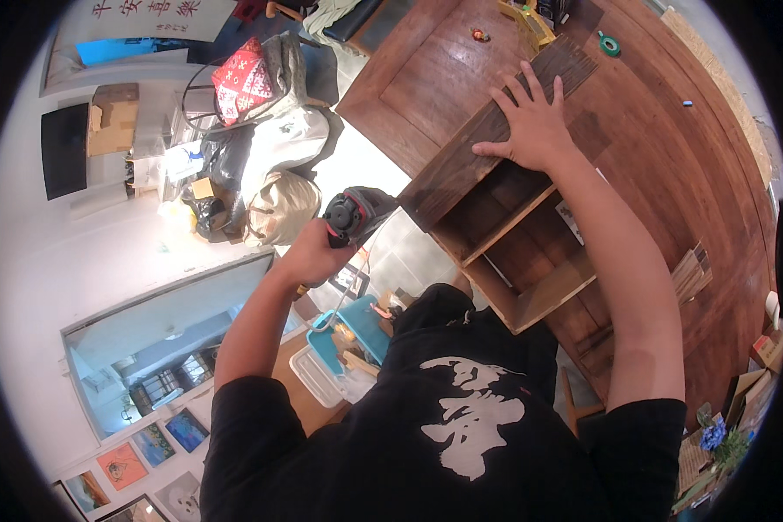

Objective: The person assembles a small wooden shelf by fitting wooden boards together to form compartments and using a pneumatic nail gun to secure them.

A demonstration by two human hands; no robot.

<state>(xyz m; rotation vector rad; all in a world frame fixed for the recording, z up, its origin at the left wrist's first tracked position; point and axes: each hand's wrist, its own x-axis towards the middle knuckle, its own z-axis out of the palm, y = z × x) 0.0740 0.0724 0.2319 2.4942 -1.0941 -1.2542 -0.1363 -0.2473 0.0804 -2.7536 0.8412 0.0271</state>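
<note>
Head view shows an open-fronted dark-brown wooden box (500, 204) beneath the wide-spread right hand (535, 130), its corner beside a black-and-red power tool (352, 217) gripped in the curled left hand (319, 252).

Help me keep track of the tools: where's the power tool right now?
In the head view, the black-and-red power tool is left of centre, held in the left hand, its front end near the left corner of the wooden box.

Black tool (348, 216) perhaps against wooden box (506, 228)
</note>
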